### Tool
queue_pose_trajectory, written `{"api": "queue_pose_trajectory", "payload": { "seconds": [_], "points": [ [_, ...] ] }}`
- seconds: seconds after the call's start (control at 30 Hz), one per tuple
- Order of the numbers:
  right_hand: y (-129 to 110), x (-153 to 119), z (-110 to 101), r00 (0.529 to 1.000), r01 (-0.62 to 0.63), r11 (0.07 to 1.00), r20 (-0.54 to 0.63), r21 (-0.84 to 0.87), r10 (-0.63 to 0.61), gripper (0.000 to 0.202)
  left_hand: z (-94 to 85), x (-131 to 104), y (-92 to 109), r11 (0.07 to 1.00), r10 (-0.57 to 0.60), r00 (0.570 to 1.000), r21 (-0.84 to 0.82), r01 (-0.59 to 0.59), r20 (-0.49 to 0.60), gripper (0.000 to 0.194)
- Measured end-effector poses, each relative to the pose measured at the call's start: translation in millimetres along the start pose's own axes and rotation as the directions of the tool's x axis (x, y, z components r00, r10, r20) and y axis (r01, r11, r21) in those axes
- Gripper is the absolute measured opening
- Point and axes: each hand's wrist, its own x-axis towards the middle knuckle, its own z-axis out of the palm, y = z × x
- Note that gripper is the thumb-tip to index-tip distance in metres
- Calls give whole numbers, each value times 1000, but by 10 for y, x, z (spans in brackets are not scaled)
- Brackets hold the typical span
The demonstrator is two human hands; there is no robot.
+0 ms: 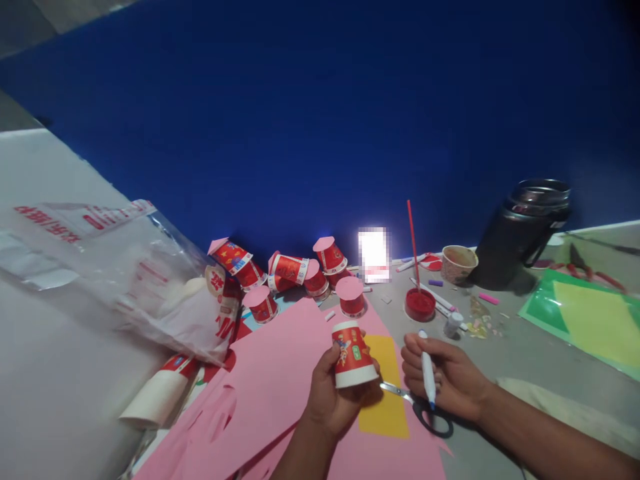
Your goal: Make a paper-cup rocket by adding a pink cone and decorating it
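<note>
Nearest us, our forearms reach in from 6 and 4 o'clock. Our left hand (337,397), partly open, curls around a red paper cup (356,353) at 5 o'clock in the view, mouth downward and slightly tilted. Our right hand (453,380) has its fingers folded in, thumb pressing a white marker (427,367), blue tip down, above black-handled scissors (434,420). Writing on the held cup's green patch is too small to read; the plastic bag (175,293) toward 8 o'clock bears red print we cannot make out
</note>
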Motion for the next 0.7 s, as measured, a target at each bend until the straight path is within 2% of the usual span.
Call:
{"api": "queue_pose_trajectory", "payload": {
  "seconds": [0.13, 0.23, 0.33, 0.4, 0.47, 0.53, 0.7],
  "points": [
    [-60, -1, 67, 993, 2, 1000, -114, 13, 0, 31, -21, 25, 6, 999, -11, 1000, -41, 10, -20, 42],
    [-145, -25, 297, 975, -19, 1000, -221, 17, 22, 33, -19, 37, 13, 999, -28, 999, -20, 27, -33, 36],
    [-184, 11, 552, 969, -3, 1000, -247, 20, 8, 36, -19, 38, 20, 999, -48, 999, 12, 48, -23, 37],
    [-174, 73, 620, 967, 46, 997, -255, 56, -30, 37, -29, 33, 13, 999, -44, 999, 1, 44, -10, 40],
    [-148, 138, 569, 964, 105, 990, -253, 96, -78, 36, -36, 25, -3, 999, -32, 999, -7, 32, -8, 43],
    [-124, 182, 425, 962, 145, 982, -247, 120, -112, 34, -18, 14, -19, 1000, -7, 1000, -6, 6, -26, 43],
    [-104, 209, 39, 975, 128, 982, -197, 142, -99, 30, 159, 37, -20, 999, 34, 996, 8, -33, -88, 37]
  ]
}}
